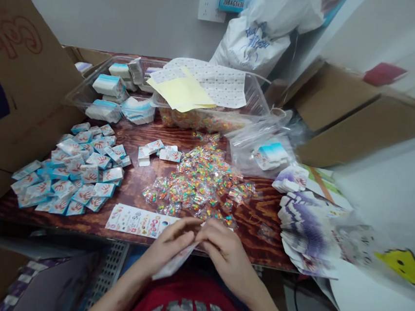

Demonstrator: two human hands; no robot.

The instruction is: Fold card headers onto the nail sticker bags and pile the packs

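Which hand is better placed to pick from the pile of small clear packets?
Right, probably: the right hand lies directly below the pile, while the left hand sits beside the printed sheet.

Narrow white card (174,262), tilted, lower end pointing down-left, pinched between left hand (168,242) and right hand (226,250).

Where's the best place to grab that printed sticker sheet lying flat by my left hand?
The printed sticker sheet is probably best pinched at its long near edge, coming from your side of the table. It lies flat on the wooden tabletop, and that long edge faces you, close to your left hand.
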